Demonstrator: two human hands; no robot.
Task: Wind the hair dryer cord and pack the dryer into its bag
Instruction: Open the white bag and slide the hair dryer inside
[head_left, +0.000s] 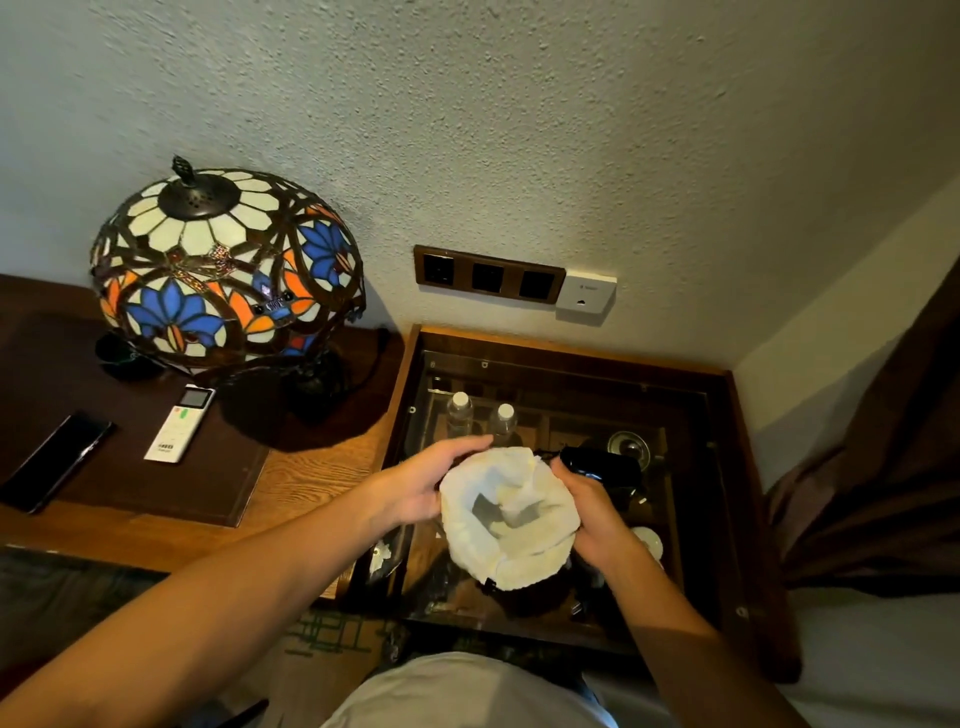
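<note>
A white cloth drawstring bag (511, 517) is held between both hands above the glass-topped cabinet (722, 467), its mouth spread wide and facing me. My left hand (421, 486) grips the bag's left rim. My right hand (597, 512) grips the right rim. The black hair dryer (600, 465) lies on the glass just behind my right hand, partly hidden by it. A dark mass below the bag may be the bag's outer side or the cord; I cannot tell which.
A stained-glass lamp (228, 270) stands on the wooden desk (311, 478) at left, with a white remote (179, 423) and a black phone (54, 462) beside it. Two water bottles (480, 418) show under the glass. Wall sockets (488, 274) sit above. A brown curtain (883, 467) hangs at right.
</note>
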